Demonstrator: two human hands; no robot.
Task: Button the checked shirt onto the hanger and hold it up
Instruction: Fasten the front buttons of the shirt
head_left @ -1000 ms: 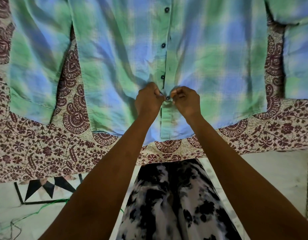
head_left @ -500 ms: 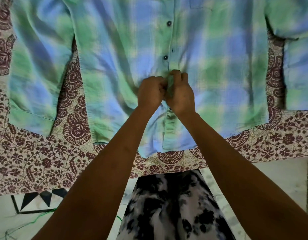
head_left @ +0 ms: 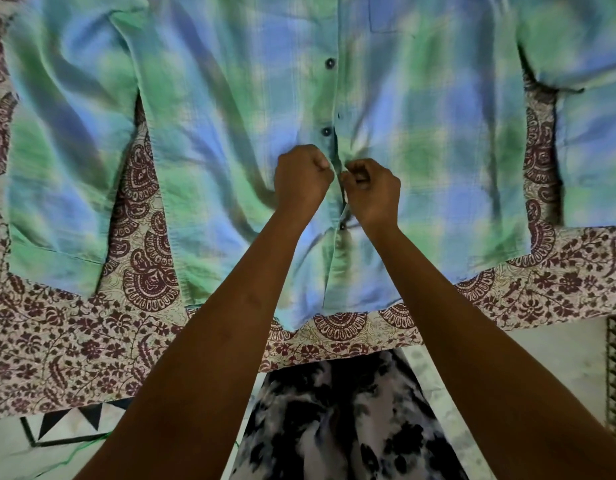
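At frame centre, curled fingers (head_left: pixel 322 164) of the left hand (head_left: pixel 301 180) and right hand (head_left: pixel 372 192) pinch the shirt (head_left: pixel 209 133) placket edges, just below a button (head_left: pixel 326 132). The shirt lies flat on a patterned cloth (head_left: pixel 57 344), filling the upper frame.

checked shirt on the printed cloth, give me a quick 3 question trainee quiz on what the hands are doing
1. True or false: the checked shirt hangs in the air, clear of the printed cloth.
2. Which part of the shirt do the left hand and right hand pinch? A) a sleeve cuff B) the front placket C) the collar
3. Fill in: just below the right hand's grip, a dark ____ shows on the placket.

Key
1. False: the shirt lies spread flat on the cloth.
2. B: both hands pinch the placket edges at mid-front, the left hand on its own side, the right on the other.
3. button
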